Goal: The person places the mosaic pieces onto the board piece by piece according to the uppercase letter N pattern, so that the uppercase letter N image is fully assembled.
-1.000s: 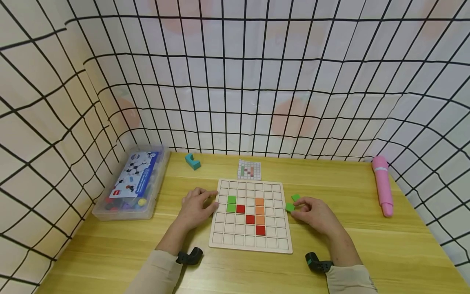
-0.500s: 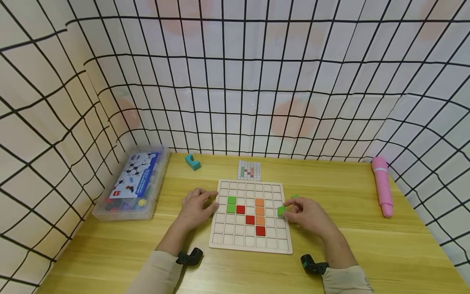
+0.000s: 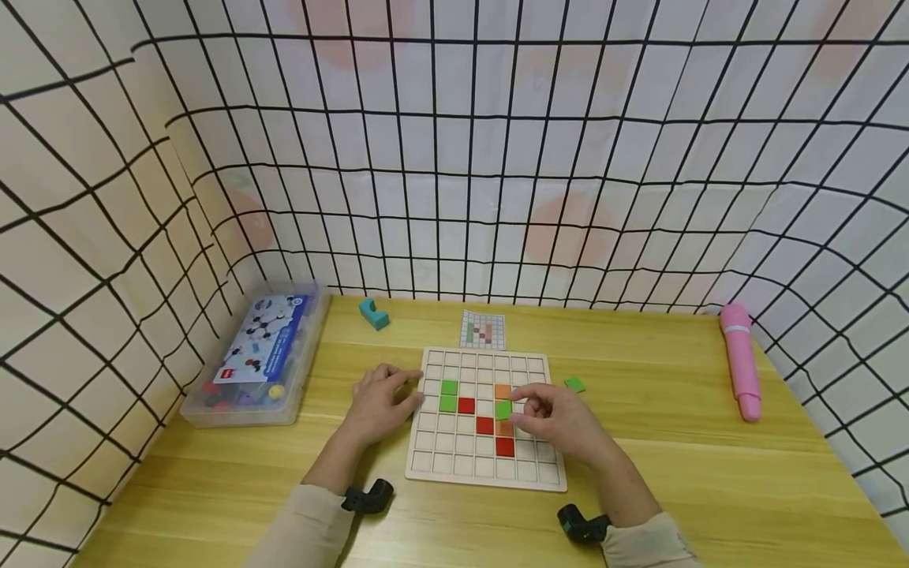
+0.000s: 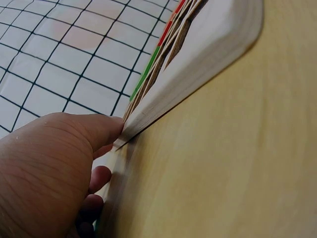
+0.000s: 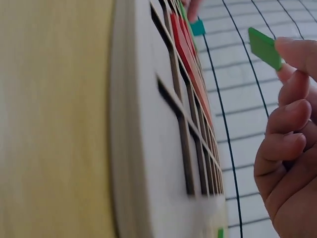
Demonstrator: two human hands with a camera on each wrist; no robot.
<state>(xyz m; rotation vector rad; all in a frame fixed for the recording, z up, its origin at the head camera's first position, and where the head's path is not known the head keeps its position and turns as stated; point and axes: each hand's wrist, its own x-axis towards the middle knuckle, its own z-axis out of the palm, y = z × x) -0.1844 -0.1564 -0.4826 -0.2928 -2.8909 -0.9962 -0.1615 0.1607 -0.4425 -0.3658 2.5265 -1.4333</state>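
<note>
My right hand pinches a green square tile between thumb and index finger. In the right wrist view this tile is held raised above the wooden grid board, the other fingers curled below. Overhead, it overlaps the column of orange tiles on the board. Two green tiles lie in cells on the left half, with red tiles running diagonally down from them. At the board's left edge rests my left hand; its thumb touches the rim in the left wrist view.
One loose green tile lies right of the board. Behind the board is a small pattern card. A teal block and a clear plastic case are at left, a pink wand-shaped object at far right. Black-lined white walls surround the table.
My right hand has lifted a green tile from the table right of the board and carried it left over the orange column. My left hand has stayed at the board's edge.
</note>
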